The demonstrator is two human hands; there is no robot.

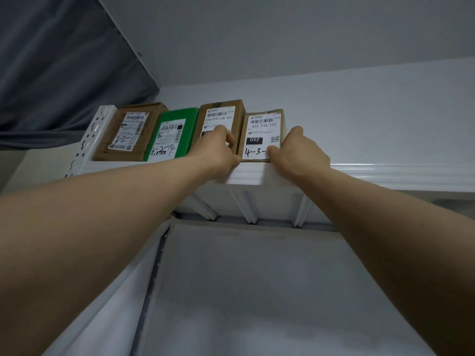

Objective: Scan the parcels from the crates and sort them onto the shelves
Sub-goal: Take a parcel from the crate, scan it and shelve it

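Note:
I look up at the white top shelf. A small brown parcel with a white label marked "032" and handwritten "4-3-" stands on the shelf edge. My left hand grips its left side, and my right hand grips its right side with the thumb on the label's lower corner. To its left stand a taller brown parcel, a green parcel marked "2-2-14" and another brown parcel.
The white perforated shelf upright rises at the left. A grey curtain hangs at the upper left. White wall lies behind the shelf, and the shelf's ribbed underside shows below. Shelf surface right of the parcels holds nothing visible.

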